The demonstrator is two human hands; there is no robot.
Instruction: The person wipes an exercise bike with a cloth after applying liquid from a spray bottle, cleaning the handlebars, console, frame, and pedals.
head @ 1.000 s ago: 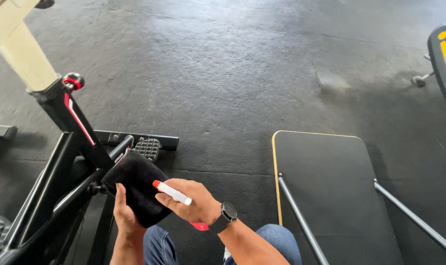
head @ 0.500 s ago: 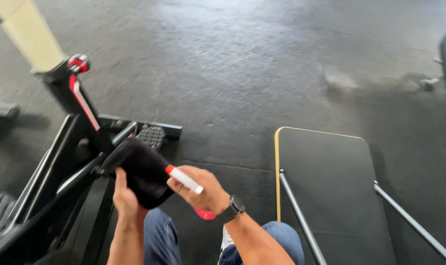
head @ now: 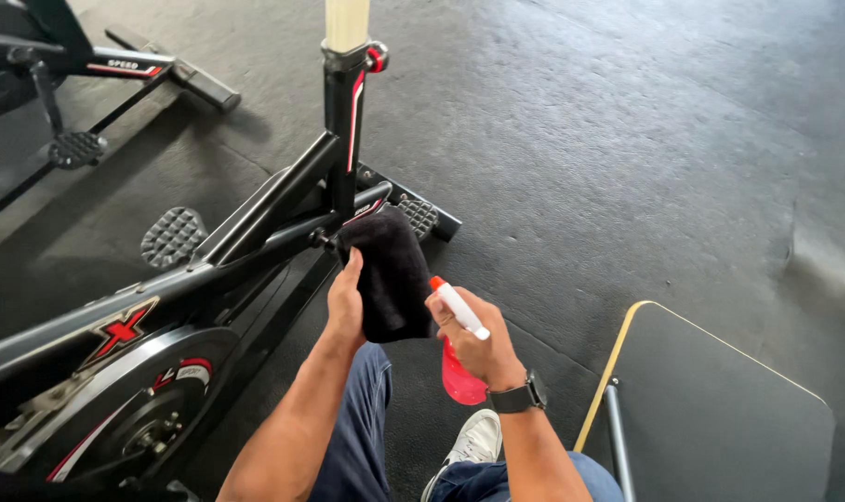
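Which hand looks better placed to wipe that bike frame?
The left hand: it holds the black cloth right against the bike frame. The right hand is occupied gripping the red spray bottle.

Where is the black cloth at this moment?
In the head view, the black cloth is in the left hand, pressed against the bike frame, beside the spray bottle.

Light: bright, even daylight | shadows: soft, under bike (head: pixel 190 279) | focus: sharp | edges: wide-angle bend

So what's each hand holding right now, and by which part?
The left hand grips the black cloth along its left edge. The right hand holds the red spray bottle by its neck, beneath the white trigger head.
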